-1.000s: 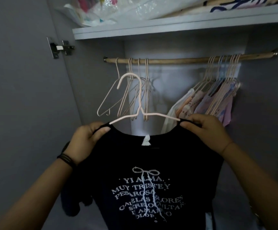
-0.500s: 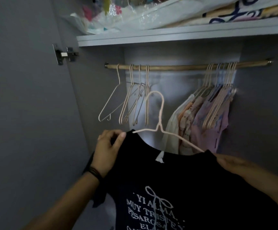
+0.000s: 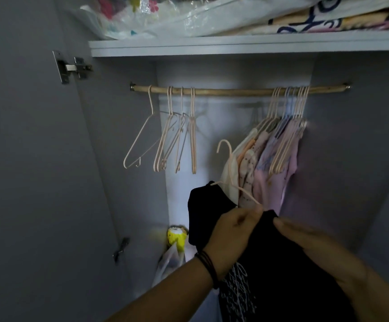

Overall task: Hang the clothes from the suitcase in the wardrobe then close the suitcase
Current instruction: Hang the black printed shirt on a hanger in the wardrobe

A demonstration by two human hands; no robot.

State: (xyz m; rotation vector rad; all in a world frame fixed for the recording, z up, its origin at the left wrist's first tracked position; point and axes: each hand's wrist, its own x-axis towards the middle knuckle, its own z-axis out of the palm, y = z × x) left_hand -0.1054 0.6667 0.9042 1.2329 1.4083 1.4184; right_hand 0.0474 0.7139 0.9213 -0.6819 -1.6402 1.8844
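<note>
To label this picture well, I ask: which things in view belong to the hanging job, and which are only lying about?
Job: black T-shirt, pink hanger, wooden rod, left hand, right hand.
Lying about: empty hangers, hung clothes, bags on the shelf, yellow object low in the wardrobe.

You're holding the black T-shirt [image 3: 282,263] with white lettering, its collar on a tilted pale pink hanger [image 3: 229,168], low and right of centre, below the wardrobe [image 3: 119,135] rod [image 3: 230,91] where pastel clothes [image 3: 272,173] hang upper right.
</note>
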